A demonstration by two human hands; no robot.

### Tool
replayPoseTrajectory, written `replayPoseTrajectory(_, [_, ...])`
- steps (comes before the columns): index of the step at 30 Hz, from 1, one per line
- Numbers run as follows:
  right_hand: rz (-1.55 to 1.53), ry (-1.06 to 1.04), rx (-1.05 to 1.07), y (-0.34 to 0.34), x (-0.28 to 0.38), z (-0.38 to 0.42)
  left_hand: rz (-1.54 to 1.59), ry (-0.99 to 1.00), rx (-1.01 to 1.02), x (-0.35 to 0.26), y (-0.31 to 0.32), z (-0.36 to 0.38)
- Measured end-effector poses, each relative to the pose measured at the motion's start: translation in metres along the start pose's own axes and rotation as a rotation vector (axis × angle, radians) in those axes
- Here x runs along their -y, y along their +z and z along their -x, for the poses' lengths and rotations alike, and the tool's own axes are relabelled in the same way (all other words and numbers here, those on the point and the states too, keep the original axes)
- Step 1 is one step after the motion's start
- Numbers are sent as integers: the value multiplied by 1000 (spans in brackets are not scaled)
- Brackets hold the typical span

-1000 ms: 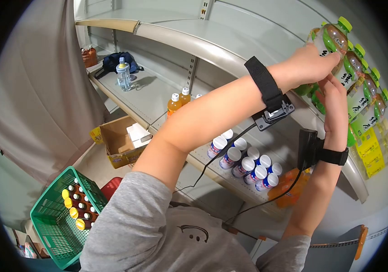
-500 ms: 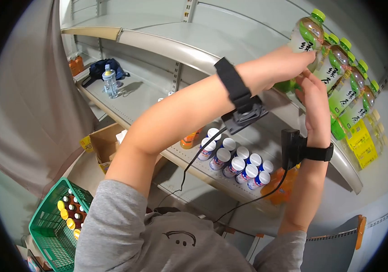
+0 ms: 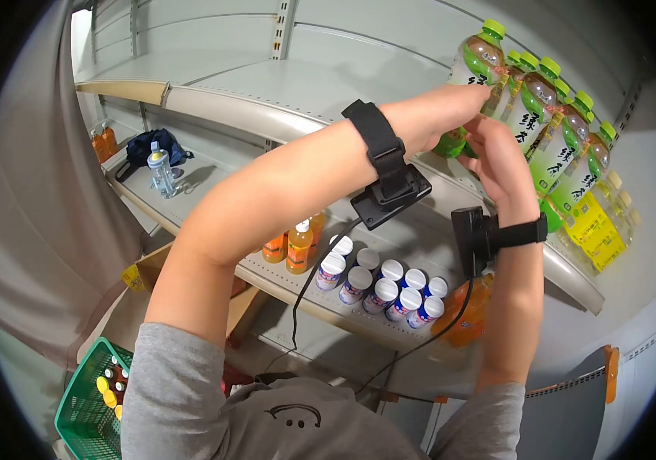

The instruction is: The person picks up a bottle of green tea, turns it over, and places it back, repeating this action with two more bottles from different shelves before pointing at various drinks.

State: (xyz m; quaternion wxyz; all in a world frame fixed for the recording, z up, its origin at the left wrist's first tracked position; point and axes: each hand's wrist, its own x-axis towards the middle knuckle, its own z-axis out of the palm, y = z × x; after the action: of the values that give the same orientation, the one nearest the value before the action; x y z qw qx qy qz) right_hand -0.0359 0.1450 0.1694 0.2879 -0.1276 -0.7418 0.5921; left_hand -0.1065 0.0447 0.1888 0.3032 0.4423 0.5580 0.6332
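Observation:
My left hand (image 3: 454, 106) is wrapped round the middle of a green tea bottle (image 3: 481, 57) with a lime-green cap, at the left end of the group on the upper shelf. The bottle stands upright, its green base showing below my wrist. My right hand (image 3: 503, 157) is just below and to the right, palm toward the bottles, fingers apart and bent, fingertips right beside the held bottle. Several more green tea bottles (image 3: 539, 103) stand in rows to the right. Both wrists carry black straps with small black devices.
The upper shelf's front edge (image 3: 243, 107) runs beneath my arms. On the lower shelf stand white-capped cans (image 3: 385, 291), orange drink bottles (image 3: 299, 249) and a clear bottle (image 3: 162, 172). Yellow-labelled bottles (image 3: 592, 226) are at right. A green basket (image 3: 86, 399) holds bottles below left. Black cables hang from the wrist devices.
The view has shifted, so the shelves and bottles sit further left. Both hands keep nearly the same place at the green tea bottle.

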Motion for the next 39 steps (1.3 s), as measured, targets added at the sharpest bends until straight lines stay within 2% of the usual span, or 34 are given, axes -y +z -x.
replayPoseTrajectory(3, [-24,52,43,-2,3,-10,-68,-27,-48,-2,0,-9])
replayPoseTrajectory(8, [-30,90,82,-3,6,-18,-40,-37,-18,5,-3,-36])
replayPoseTrajectory(13, [-43,111,33,-11,1,-26,-43,-7,46,4,0,-38])
replayPoseTrajectory(16, [-17,112,-2,-12,0,-27,-118,55,-29,4,2,-44])
replayPoseTrajectory(18, [-17,105,4,-14,-1,-28,-60,-58,26,4,2,-42])
replayPoseTrajectory(31, [-88,96,-9,-20,-5,-35,-50,-13,-7,10,3,-44])
replayPoseTrajectory(32, [-90,102,-7,-22,-4,-32,-71,68,-116,11,4,-43])
replayPoseTrajectory(33, [55,-13,-20,-27,0,-27,-92,151,-224,12,5,-42])
replayPoseTrajectory(34, [200,-130,-35,-24,9,-16,-121,374,-231,12,4,-33])
replayPoseTrajectory(35, [272,-343,-183,-18,13,3,-149,596,-234,16,3,-20])
replayPoseTrajectory(36, [343,-551,-334,-2,18,32,15,743,-239,17,6,3])
replayPoseTrajectory(37, [307,-632,-427,7,19,57,184,884,-242,22,11,30])
replayPoseTrajectory(39, [168,-796,-615,26,4,97,170,931,-362,49,15,77])
